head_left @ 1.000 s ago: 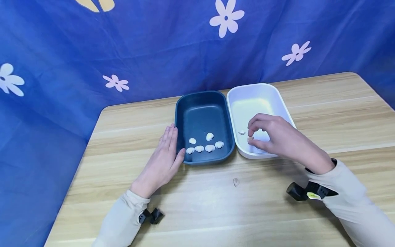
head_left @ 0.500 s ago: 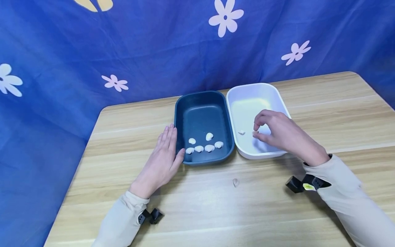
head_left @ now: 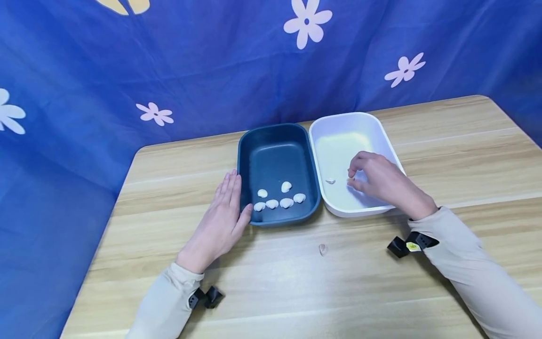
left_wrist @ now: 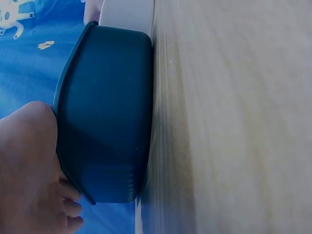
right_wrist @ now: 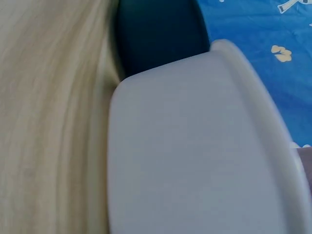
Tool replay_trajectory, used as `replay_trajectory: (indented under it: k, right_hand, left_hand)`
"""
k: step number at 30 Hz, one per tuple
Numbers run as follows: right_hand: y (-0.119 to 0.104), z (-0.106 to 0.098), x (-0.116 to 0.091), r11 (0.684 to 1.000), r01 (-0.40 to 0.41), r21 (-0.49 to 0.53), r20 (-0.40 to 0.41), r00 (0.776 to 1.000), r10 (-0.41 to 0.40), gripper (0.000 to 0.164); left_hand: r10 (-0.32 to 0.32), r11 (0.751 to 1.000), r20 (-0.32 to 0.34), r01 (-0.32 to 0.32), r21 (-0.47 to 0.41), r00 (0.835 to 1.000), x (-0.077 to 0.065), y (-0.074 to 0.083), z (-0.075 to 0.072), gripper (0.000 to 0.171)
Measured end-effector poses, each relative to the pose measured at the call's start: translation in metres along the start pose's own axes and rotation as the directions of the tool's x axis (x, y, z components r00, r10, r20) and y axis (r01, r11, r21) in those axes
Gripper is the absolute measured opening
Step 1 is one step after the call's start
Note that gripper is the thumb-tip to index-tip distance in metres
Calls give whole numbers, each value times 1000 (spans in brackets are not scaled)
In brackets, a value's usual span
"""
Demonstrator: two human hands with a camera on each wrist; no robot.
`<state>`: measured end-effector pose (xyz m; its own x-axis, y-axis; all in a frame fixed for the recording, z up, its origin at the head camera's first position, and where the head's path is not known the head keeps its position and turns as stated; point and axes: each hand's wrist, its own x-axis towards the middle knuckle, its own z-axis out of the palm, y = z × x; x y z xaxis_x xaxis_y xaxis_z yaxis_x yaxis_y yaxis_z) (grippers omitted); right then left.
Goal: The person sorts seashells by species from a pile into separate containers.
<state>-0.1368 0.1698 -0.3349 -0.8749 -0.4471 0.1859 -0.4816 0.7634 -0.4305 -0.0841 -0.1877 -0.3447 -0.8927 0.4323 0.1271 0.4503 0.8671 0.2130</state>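
Note:
My left hand (head_left: 216,221) lies with straight fingers along the left side of the dark blue tray (head_left: 277,127), its thumb at the near left rim. Inside that tray sit several white ribbed seashells, four-cornered in no pattern but mostly in a row, one being this shell (head_left: 286,203). My right hand (head_left: 378,181) reaches into the white tray (head_left: 345,118), thumb and forefinger pinching a small seashell (head_left: 350,179) low over its floor, mostly hidden by the fingertips. Left of it on the white floor is another small pale shell (head_left: 330,181).
One small pale shell (head_left: 323,249) lies on the wooden table (head_left: 271,282) in front of the trays. The two trays stand side by side near the back edge. A blue flowered cloth (head_left: 228,61) hangs behind the table.
My right hand has moved slightly right and away from me inside the white tray with the small seashell, then nearly stopped. The left hand stays at the dark tray.

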Motion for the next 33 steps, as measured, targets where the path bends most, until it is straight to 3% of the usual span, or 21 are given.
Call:
replay_trajectory:
  k: [8,21,33]
  right_hand:
    - [5,10,3,1000,-16,0,21,1000,16,7]
    - [7,18,7,995,72,-64,-16,997,-74,5]
    - [0,19,12,997,48,-54,16,999,-47,8]
  left_hand:
    - [8,1000,-6,-8,-12,1000,1,0,0,68]
    - [1,999,-11,-2,-33,1000,1,0,2,68]
    - [-7,999,-13,6,-48,1000,1,0,5,68]
